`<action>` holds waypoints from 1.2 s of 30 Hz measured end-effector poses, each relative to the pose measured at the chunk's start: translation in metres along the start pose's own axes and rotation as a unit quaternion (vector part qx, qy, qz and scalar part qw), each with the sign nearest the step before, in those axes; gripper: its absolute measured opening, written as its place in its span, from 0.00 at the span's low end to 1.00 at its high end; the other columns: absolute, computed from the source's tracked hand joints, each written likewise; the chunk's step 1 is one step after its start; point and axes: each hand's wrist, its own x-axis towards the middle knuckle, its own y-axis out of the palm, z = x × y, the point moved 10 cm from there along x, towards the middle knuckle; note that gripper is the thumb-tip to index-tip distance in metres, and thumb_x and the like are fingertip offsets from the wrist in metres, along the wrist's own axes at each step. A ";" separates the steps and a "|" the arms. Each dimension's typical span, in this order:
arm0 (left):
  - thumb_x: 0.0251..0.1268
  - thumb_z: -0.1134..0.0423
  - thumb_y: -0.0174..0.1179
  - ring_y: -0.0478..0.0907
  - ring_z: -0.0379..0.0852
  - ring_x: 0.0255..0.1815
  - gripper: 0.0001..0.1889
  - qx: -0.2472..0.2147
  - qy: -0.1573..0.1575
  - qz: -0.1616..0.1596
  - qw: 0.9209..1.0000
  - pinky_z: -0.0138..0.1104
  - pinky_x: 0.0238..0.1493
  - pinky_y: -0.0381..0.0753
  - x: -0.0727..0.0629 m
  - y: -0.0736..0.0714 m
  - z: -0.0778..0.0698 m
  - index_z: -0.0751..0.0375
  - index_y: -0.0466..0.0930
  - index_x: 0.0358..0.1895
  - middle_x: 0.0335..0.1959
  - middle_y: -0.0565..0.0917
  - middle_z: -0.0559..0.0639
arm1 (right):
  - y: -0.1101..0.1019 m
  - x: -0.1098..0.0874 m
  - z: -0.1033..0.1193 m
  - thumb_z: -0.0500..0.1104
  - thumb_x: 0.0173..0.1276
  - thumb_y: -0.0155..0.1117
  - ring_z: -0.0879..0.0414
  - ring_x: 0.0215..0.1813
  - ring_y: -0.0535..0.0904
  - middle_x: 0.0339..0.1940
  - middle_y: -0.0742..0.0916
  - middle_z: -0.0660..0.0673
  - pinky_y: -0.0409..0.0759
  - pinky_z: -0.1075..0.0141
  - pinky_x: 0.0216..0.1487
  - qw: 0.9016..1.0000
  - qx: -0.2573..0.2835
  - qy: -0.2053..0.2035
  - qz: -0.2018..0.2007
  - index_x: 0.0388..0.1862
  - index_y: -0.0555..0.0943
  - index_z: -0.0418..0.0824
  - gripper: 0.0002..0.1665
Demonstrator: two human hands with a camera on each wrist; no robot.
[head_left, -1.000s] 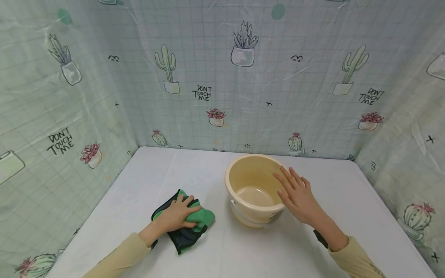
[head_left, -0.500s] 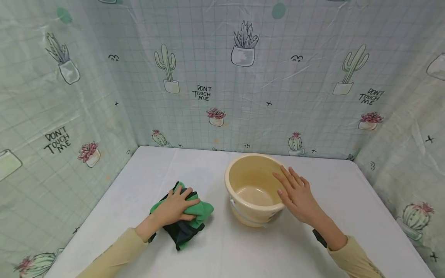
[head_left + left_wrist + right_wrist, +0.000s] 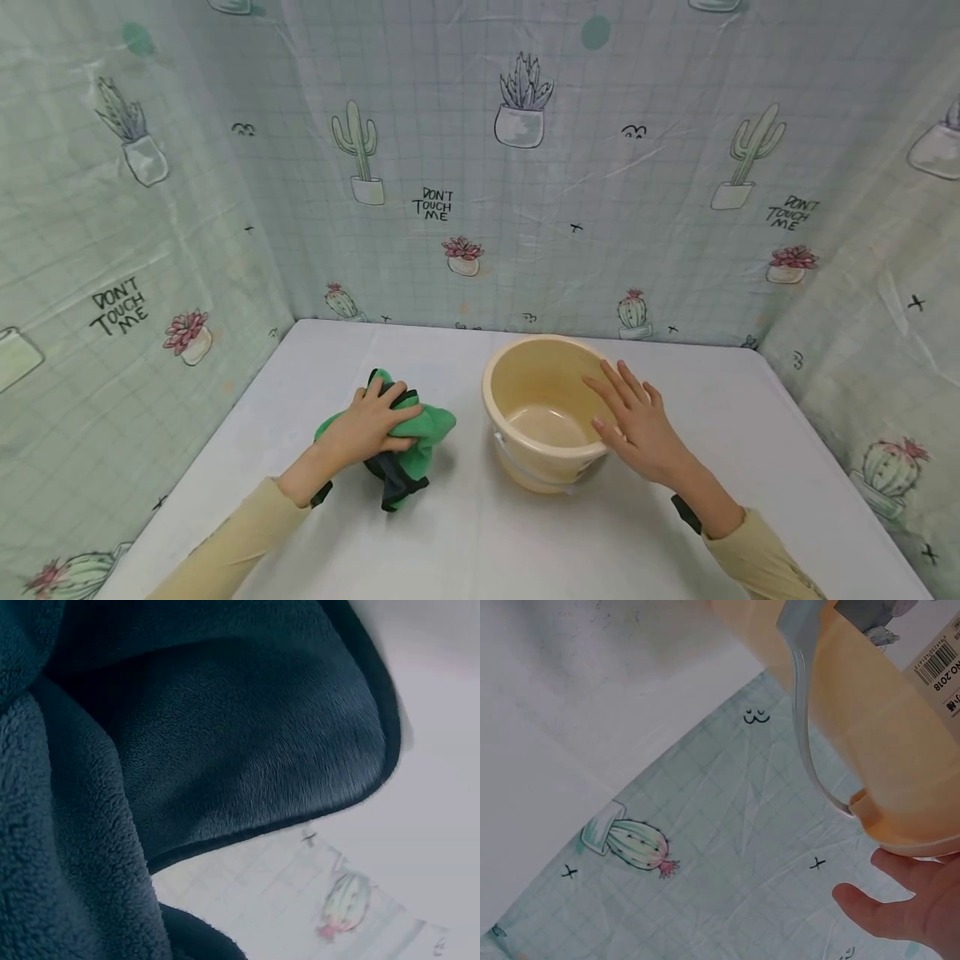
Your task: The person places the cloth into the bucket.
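A green and dark towel (image 3: 429, 425), black along its edging, is bunched up in my left hand (image 3: 366, 427), which grips it from above over the left part of the table. In the left wrist view the dark plush side of the towel (image 3: 270, 735) fills much of the picture and hides the fingers. A cream bucket (image 3: 534, 468) stands upright with its mouth toward me. My right hand (image 3: 641, 429) is at the bucket's right rim, fingers spread and fairly straight. In the right wrist view, fingertips lie right at the rim beneath the handle's hinge.
The bucket's pale handle (image 3: 802, 712) hangs down against its side, and a printed label (image 3: 939, 669) is stuck on the wall. A white table (image 3: 480, 550) carries everything. Cactus-printed curtains (image 3: 450, 150) enclose it at the back and both sides.
My left hand has moved away from me and slightly left with the towel, whose lower corner has drawn in and up. The right hand and bucket keep their places.
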 end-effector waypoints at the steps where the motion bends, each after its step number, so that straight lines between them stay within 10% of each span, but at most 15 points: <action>1: 0.49 0.41 0.59 0.62 0.51 0.37 0.22 -0.002 0.001 -0.004 1.000 0.43 0.28 0.66 0.002 -0.004 0.001 0.43 0.72 0.47 0.44 0.70 0.53 | 0.000 0.000 0.000 0.50 0.64 0.51 0.41 0.72 0.46 0.71 0.58 0.39 0.49 0.35 0.56 1.000 0.000 0.002 0.000 0.67 0.59 0.50 0.31; 22: 0.43 0.40 0.63 0.62 0.55 0.36 0.25 0.054 0.056 -0.118 0.990 0.42 0.27 0.68 0.064 -0.136 0.007 0.47 0.73 0.45 0.42 0.70 0.55 | 0.000 0.001 0.000 0.51 0.64 0.52 0.43 0.73 0.45 0.71 0.57 0.40 0.49 0.36 0.56 1.000 0.020 0.009 -0.007 0.68 0.57 0.49 0.34; 36: 0.50 0.41 0.59 0.62 0.54 0.40 0.23 0.002 0.130 -0.131 0.983 0.42 0.32 0.70 0.120 -0.166 -0.044 0.46 0.71 0.48 0.48 0.69 0.54 | -0.003 -0.002 -0.001 0.50 0.63 0.53 0.43 0.72 0.46 0.70 0.59 0.40 0.51 0.36 0.57 1.000 0.023 0.013 -0.017 0.69 0.56 0.45 0.36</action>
